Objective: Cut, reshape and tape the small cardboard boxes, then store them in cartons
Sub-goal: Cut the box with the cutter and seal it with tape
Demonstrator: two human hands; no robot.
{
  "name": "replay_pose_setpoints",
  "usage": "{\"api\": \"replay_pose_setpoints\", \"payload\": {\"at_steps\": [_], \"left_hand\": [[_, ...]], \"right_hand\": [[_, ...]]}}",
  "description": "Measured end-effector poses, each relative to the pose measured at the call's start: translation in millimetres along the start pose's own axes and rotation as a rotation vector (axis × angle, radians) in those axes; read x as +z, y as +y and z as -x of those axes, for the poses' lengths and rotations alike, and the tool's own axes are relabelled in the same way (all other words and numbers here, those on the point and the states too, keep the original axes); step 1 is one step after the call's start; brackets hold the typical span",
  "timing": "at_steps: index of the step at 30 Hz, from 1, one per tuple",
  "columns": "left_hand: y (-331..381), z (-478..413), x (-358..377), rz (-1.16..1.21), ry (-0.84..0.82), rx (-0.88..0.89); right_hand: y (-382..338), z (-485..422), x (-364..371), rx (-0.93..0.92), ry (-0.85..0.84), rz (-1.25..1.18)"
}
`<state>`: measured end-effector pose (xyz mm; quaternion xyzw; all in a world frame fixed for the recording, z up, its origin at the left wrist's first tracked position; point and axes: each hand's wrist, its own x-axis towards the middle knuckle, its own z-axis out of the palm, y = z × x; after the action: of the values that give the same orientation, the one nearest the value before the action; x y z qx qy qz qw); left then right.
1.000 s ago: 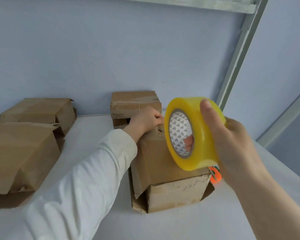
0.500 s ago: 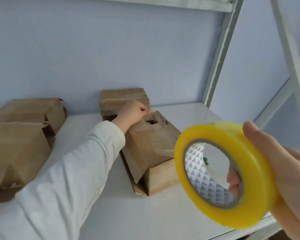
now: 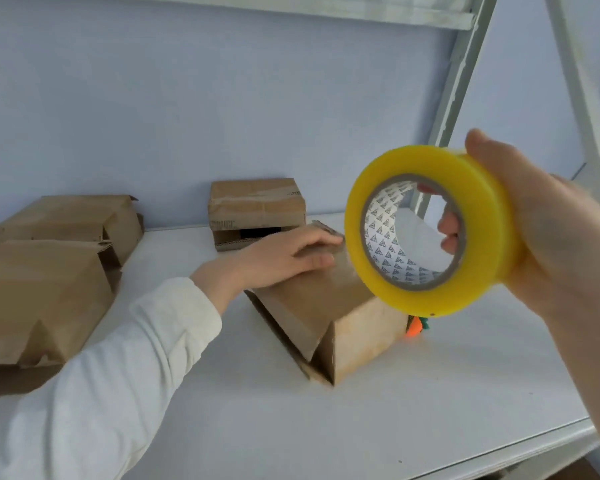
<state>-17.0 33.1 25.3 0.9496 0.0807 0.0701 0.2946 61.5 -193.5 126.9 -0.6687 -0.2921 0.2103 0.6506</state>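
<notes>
A small brown cardboard box point(image 3: 329, 317) lies at an angle in the middle of the white shelf, its flaps folded over. My left hand point(image 3: 284, 259) rests flat on top of it with the fingers stretched out. My right hand point(image 3: 548, 244) holds a yellow roll of tape point(image 3: 430, 233) up in the air to the right of the box, thumb over the roll's outside and fingertips inside its printed core. The roll hides the box's far right corner.
A taped small box point(image 3: 257, 206) stands at the back against the wall. Two larger brown cartons point(image 3: 35, 303) point(image 3: 73, 220) sit at the left. An orange object point(image 3: 414, 329) peeks out behind the middle box. The white shelf point(image 3: 430, 410) ends at front right by metal uprights point(image 3: 461, 81).
My left hand went from curled fingers at the box's far end to lying flat on its top. The tape roll was pulled back toward me and right, then raised.
</notes>
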Motion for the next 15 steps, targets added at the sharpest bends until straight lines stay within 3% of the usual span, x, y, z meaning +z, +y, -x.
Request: {"api": "replay_pose_setpoints", "payload": {"at_steps": [3, 5, 7, 11, 15], "left_hand": [[3, 1, 7, -0.241, -0.014, 0.038], [-1, 3, 8, -0.172, 0.005, 0.011], [0, 7, 7, 0.064, 0.066, -0.002], [15, 4, -5, 0.528, 0.375, -0.14], [34, -1, -14, 1.059, 0.196, -0.454]], "right_hand": [[-7, -8, 1, -0.04, 0.115, -0.109], [-14, -15, 3, -0.068, 0.134, -0.165], [-19, -23, 4, -0.084, 0.15, -0.175], [-17, -34, 11, -0.102, 0.104, -0.207], [-15, -42, 17, -0.126, 0.069, -0.269]]}}
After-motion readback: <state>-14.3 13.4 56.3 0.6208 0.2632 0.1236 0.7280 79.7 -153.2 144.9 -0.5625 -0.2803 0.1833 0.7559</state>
